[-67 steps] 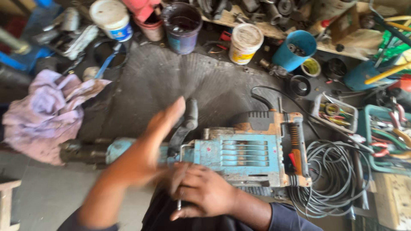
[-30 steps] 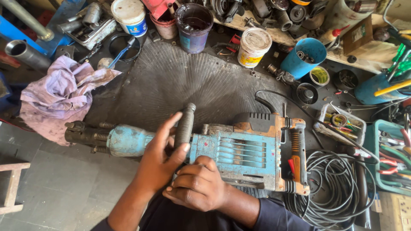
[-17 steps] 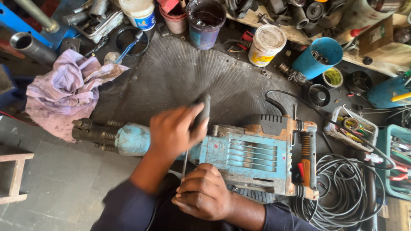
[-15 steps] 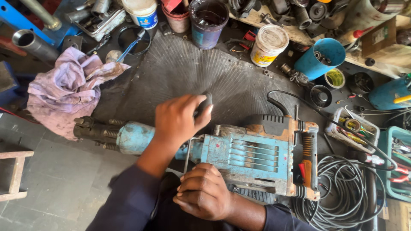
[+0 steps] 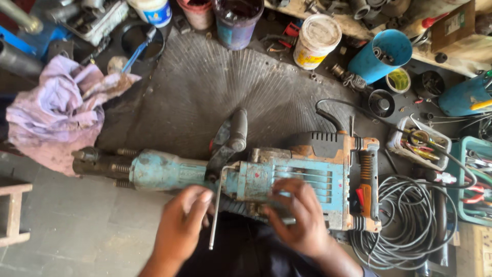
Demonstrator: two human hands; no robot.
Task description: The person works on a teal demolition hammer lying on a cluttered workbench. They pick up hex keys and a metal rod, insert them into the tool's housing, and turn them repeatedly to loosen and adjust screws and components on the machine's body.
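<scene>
A worn blue demolition hammer (image 5: 307, 177) lies on its side across the floor, chisel end to the left, orange rear handle to the right. Its black side handle (image 5: 237, 131) points away from me. A thin L-shaped hex key (image 5: 214, 215) sticks out of the clamp near that handle and hangs toward me. My left hand (image 5: 179, 228) is curled beside the key, fingertips against its shaft. My right hand (image 5: 300, 218) lies over the near edge of the blue housing, fingers spread on it.
A purple cloth (image 5: 51, 113) lies at the left, a coiled grey cable (image 5: 410, 225) at the right. Paint tubs (image 5: 315, 41), a blue cylinder (image 5: 384, 54), tool trays (image 5: 417, 141) and a round wire grille (image 5: 220, 77) ring the hammer. A wooden stool (image 5: 13, 215) stands at the lower left.
My left hand let go of the side handle and came down to the hex key. My right hand moved up onto the blue housing.
</scene>
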